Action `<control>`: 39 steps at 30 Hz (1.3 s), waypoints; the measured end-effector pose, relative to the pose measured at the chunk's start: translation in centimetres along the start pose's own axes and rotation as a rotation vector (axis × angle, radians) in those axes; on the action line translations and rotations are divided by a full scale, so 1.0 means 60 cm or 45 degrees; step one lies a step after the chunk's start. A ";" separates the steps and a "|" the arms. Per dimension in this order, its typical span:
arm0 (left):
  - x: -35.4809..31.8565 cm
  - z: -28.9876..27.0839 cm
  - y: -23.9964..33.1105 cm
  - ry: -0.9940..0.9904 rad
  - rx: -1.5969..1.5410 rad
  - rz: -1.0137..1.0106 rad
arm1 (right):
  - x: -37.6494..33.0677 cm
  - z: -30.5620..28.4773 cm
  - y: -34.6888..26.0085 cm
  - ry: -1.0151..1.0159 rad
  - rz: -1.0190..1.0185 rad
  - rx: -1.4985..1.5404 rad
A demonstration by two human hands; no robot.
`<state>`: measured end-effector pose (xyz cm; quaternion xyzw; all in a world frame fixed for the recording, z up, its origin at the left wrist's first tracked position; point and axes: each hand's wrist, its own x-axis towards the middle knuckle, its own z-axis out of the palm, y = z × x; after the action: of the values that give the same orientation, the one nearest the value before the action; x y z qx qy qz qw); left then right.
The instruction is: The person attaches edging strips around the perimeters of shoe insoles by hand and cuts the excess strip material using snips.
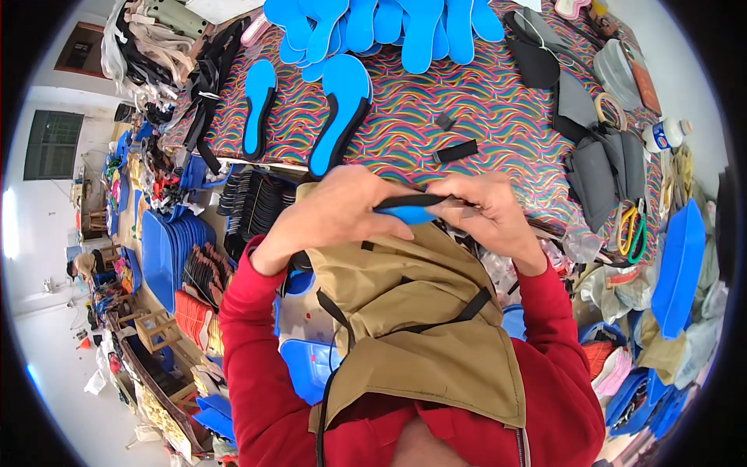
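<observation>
Between my two hands, just above my lap, is a blue insole (pixel 410 215) with a black edging along its upper side. My left hand (pixel 346 206) grips one end, thumb below and fingers along the top. At the other end my right hand (pixel 486 212) pinches the insole's tip; a small greyish bit by those fingers is too blurred to name. Two more black-edged blue pieces, a smaller insole (pixel 255 109) and a larger insole (pixel 337 117), lie on the patterned table cover (pixel 436 101) ahead. A black strip (pixel 455 151) rests on the cover beyond my right hand.
Plain blue insoles (pixel 418 35) are heaped at the table's far edge. Dark grey pieces (pixel 595 167), a white bottle (pixel 668 135) and yellow-and-green-handled scissors (pixel 634 233) sit at the right. Blue trays (pixel 159 257) stand at the left, and a tan apron (pixel 436 366) covers my front.
</observation>
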<state>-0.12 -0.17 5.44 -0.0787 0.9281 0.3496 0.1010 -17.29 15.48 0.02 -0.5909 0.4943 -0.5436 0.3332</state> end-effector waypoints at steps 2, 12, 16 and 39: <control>-0.013 0.008 0.002 0.018 0.085 0.024 | 0.001 -0.016 0.008 -0.087 -0.007 0.028; -0.029 -0.037 0.030 0.093 0.218 0.061 | 0.015 -0.028 0.030 -0.428 0.463 0.815; -0.047 -0.016 0.011 0.105 0.040 0.011 | 0.011 -0.055 0.000 -0.317 0.578 0.822; 0.026 0.092 0.048 0.957 -1.712 -0.043 | -0.010 0.056 0.001 0.479 0.467 1.069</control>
<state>-1.55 5.55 2.83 -0.2510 0.4868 0.7866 -0.2853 -14.00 15.56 -0.87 -0.2006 0.3801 -0.7255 0.5376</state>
